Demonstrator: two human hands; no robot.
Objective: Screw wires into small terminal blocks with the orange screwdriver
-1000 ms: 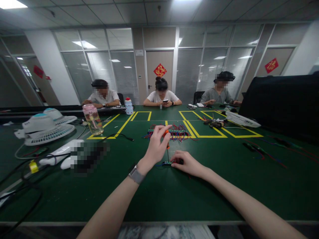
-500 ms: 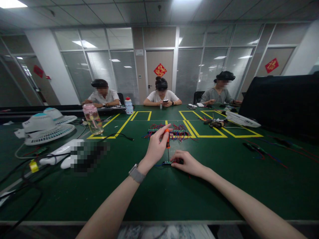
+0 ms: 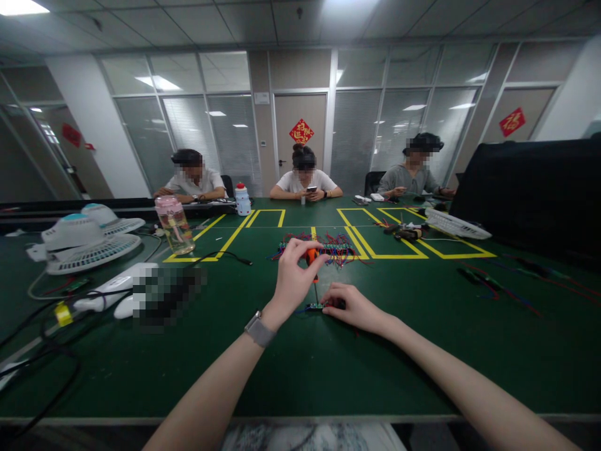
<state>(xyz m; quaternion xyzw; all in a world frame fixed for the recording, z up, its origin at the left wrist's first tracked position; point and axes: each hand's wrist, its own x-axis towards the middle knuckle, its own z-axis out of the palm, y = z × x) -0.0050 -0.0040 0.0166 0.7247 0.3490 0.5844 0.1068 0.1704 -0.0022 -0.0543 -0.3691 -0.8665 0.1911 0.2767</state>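
An orange-and-black screwdriver stands nearly upright, its handle in the fingers of my left hand. Its shaft reaches down to a small green circuit board lying on the table. My right hand pinches the right end of that board, and the fingertips hide part of it. A blue wire sticks out at the board's left. Just beyond my left hand lies a row of similar boards with red and blue wires.
Black cables, white fans and a pink-lided bottle stand at the left. Pliers, a white keyboard and wired boards lie at the right. Three people sit across the green table.
The fingers of my left hand have shifted on the screwdriver handle, with the thumb moved outward to the right. My right hand and the circuit board have stayed in place.
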